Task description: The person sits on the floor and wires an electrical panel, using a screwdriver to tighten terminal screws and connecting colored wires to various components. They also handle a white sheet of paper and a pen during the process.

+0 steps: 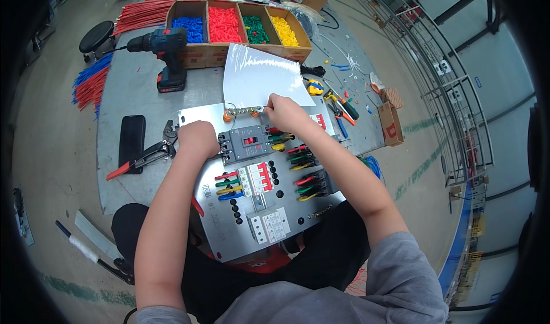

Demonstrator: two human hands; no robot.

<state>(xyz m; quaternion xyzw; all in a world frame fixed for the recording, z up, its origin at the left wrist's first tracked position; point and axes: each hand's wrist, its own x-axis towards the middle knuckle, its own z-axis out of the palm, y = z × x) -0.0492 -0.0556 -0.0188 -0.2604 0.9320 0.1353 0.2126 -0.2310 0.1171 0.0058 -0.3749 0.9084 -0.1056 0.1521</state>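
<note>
A metal mounting plate (215, 232) leans from my lap onto the table edge. On its upper part sits a grey moulded-case circuit breaker (247, 143) with a red toggle. My left hand (197, 139) is closed at the breaker's left terminals; whatever its fingers hold is hidden. My right hand (283, 115) pinches at the right end of a brass terminal bar (242, 111) on orange insulators; the fingers cover what is between them. Lower down are a white breaker with red toggles (256, 178), a white module (269, 225) and black breakers (312, 185) with coloured wires.
A cardboard box (200, 56) of blue, red, green and yellow caps stands behind a white sheet (260, 77). Around lie a cordless drill (166, 55), a black phone (132, 143), a red-handled crimper (146, 155), a tape measure (314, 87) and pliers (344, 109).
</note>
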